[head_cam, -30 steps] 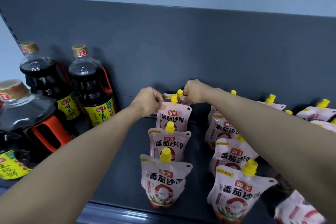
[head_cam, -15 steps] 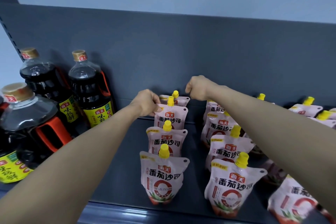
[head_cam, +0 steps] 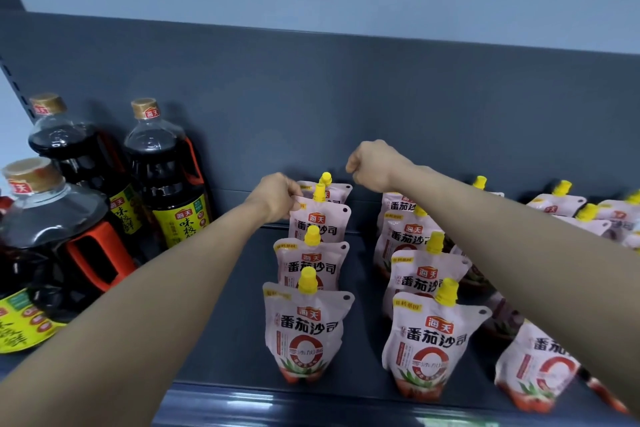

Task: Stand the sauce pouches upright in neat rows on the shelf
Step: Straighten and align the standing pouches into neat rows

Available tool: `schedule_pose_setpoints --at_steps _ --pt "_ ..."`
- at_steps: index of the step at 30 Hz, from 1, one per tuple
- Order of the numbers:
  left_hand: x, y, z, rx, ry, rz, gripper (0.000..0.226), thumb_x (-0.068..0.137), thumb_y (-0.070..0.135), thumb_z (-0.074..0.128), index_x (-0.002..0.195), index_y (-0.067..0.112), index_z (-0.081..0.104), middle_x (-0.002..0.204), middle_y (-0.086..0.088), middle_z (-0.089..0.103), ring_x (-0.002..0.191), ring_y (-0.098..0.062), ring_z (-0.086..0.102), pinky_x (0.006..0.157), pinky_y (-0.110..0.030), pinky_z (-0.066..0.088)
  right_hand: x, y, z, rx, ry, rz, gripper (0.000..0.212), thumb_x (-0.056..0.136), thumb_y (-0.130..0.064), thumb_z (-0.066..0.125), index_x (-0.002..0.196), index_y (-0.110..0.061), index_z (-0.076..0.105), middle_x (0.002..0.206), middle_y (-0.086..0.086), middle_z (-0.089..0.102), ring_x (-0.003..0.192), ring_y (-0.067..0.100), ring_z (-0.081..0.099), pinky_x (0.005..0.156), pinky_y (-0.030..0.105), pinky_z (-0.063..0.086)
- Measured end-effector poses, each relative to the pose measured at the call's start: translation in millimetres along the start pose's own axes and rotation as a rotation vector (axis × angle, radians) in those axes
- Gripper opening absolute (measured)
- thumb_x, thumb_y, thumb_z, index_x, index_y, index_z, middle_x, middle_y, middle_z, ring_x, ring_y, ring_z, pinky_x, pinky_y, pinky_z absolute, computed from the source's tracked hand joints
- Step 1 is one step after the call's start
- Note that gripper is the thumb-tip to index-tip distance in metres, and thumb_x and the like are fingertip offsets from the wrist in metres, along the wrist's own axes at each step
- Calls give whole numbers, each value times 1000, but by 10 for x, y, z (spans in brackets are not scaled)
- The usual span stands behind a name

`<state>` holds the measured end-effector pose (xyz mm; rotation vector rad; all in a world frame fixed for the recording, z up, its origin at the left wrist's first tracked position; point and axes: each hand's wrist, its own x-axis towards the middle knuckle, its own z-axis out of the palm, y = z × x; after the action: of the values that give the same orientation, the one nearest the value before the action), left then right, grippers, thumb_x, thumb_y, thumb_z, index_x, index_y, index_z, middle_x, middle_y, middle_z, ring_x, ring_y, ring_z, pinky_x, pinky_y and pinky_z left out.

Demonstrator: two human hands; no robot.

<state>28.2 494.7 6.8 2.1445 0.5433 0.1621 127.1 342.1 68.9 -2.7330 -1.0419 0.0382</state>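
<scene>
— At the shelf's (head_cam: 225,322) far end, the left hand (head_cam: 275,198)?
— Pinching an upright sauce pouch's (head_cam: 320,224) top corner, second from the back, left row.
— And the right hand (head_cam: 372,165)?
— Fisted, empty, raised just right of it.

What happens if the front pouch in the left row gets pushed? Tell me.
The front pouch probably tips easily: narrow base, cap up top. Its film body looks soft, so likely floppy.

Left hand (head_cam: 273,198) pinching pouch (head_cam: 320,222) corner, right hand (head_cam: 372,166) fisted, raised
</scene>
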Motion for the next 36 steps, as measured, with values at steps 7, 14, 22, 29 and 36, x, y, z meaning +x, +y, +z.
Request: schedule_pose_setpoints --at_steps 7,14,22,29,36 --pt "4 -21 8 32 11 8 22 89 -10 51 82 5 66 96 -9 62 88 -24 60 78 -36 56 -77 -27 -31 11 13 -3 36 86 1 50 115 -11 69 122 11 66 109 34 62 95 40 52" --pt "-34 -36 -23 146 -7 56 23 87 -3 59 104 6 71 120 -7 66 108 -24 62 94 -36 52 -143 -42 -51 0 -10 -6 36 88 0 51 117 -11 68 125 11 64 113 32 61 98 39 51" --pt "-222 128 -151 309 133 157 16 86 8 62 102 9 66 103 -9 67 99 -25 61 86 -31 49 -273 -93 -77 7 -70 -28 32 89 -3 53 117 -10 68 123 9 65 111 29 62 99 37 50" --pt "-551 393 -364 193 -139 240 8 85 12 67 77 11 67 64 2 57 61 -9 51 60 -20 44 -409 -157 -68 -10 -89 -43 28 90 -9 57 115 -12 69 119 10 67 108 29 63 97 38 51" --pt "-945 420 -492 290 -192 291 11 84 12 68 93 7 71 79 -1 63 69 -8 55 65 -15 44 -652 -237 -112 -51 -102 -68 27 90 -11 57 114 -12 70 116 9 69 106 29 64 95 38 52"
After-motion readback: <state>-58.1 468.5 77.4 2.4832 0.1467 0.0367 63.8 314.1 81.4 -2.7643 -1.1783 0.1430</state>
